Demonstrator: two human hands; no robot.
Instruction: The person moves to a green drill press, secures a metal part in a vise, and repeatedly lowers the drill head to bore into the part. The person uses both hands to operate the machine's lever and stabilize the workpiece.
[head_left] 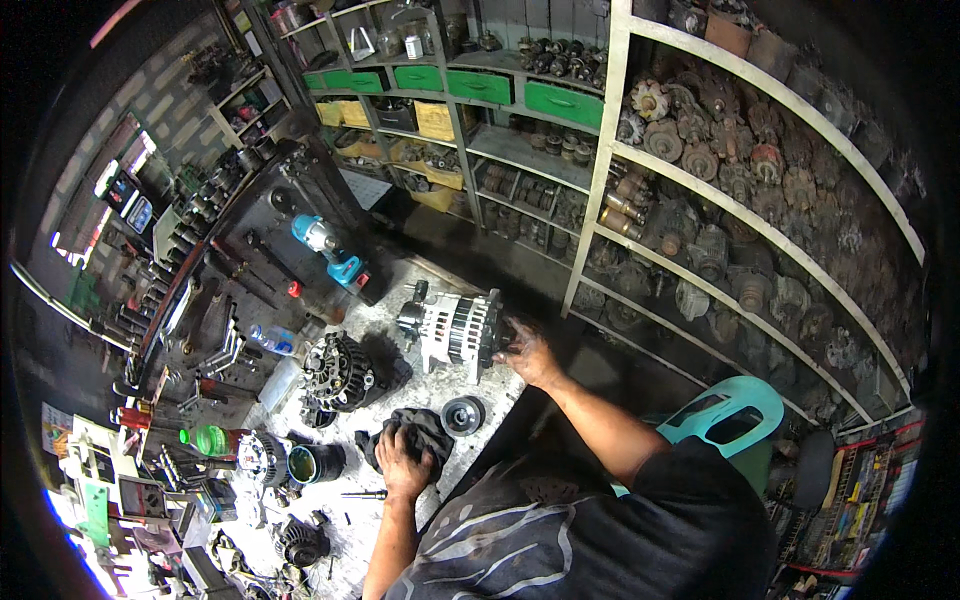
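Note:
A silver and black alternator [455,330] lies on its side on the worn, light-coloured workbench [490,410]. My right hand [527,355] grips its right end, and the fingertips are partly hidden behind the housing. Nearer to me, my left hand [404,462] lies on a crumpled black rag [432,428] with its fingers curled onto it. Just right of the rag is a black pulley [462,416]. A dark alternator [338,372] stands left of the silver one, touched by neither hand. A thin dark shaft-like tool [364,495] lies by my left wrist.
A blue cordless impact wrench [330,250] stands at the back of the bench. To the left are a dark can [312,463], a green-capped bottle [208,440] and loose tools. Parts shelves [600,200] line the far side; a turquoise plastic chair [760,405] is at right.

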